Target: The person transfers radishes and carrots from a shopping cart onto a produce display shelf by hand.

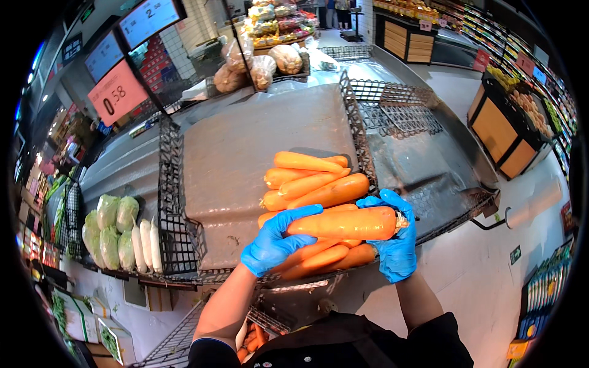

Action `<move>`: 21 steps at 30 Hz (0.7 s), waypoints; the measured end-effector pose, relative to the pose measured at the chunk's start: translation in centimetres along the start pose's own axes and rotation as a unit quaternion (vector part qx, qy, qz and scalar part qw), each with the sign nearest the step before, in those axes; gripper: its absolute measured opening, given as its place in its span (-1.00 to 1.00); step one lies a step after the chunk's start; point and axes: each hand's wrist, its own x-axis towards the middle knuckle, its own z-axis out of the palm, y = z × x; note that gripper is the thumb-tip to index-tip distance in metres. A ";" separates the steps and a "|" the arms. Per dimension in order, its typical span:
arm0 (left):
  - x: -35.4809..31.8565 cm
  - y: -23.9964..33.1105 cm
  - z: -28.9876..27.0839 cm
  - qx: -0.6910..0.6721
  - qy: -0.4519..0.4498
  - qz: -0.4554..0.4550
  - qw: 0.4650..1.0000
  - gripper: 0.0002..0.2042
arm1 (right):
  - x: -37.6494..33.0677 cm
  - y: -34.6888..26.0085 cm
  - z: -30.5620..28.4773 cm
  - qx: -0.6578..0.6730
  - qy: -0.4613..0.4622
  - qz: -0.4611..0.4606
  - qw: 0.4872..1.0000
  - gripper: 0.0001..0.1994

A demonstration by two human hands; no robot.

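Observation:
A large orange carrot (pixel 346 224) lies level between my two blue-gloved hands. My left hand (pixel 276 239) grips its narrow end, thumb along the top. My right hand (pixel 396 239) is closed round the thick stem end, where a pale stub of cut stalk shows. Beneath and behind it, a pile of carrots (pixel 328 191) rests at the front right of a grey display shelf (pixel 264 129), most lying roughly crosswise. The held carrot and my hands cover part of the pile.
Black mesh dividers (pixel 173 190) edge the shelf. Bagged green vegetables (pixel 109 230) and white radishes (pixel 146 245) lie at left. Wrapped pumpkins (pixel 285 59) stand at the back. A metal cart (pixel 178 334) near my body holds more carrots (pixel 251 340). A pink price sign (pixel 118 92) hangs at upper left.

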 end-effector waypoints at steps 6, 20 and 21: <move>-2.0 -1.7 -0.5 -0.010 0.112 0.096 0.989 -0.59 | 0.5 0.6 1.6 0.052 -0.041 0.090 0.994 -0.42; -8.5 -1.3 -0.6 -0.230 0.253 0.174 0.923 -0.20 | -0.8 2.6 3.4 0.196 -0.168 0.179 0.950 -0.65; -9.5 -1.3 -0.6 -0.232 0.262 0.171 0.921 -0.20 | -1.0 3.1 4.0 0.207 -0.158 0.192 0.946 -0.73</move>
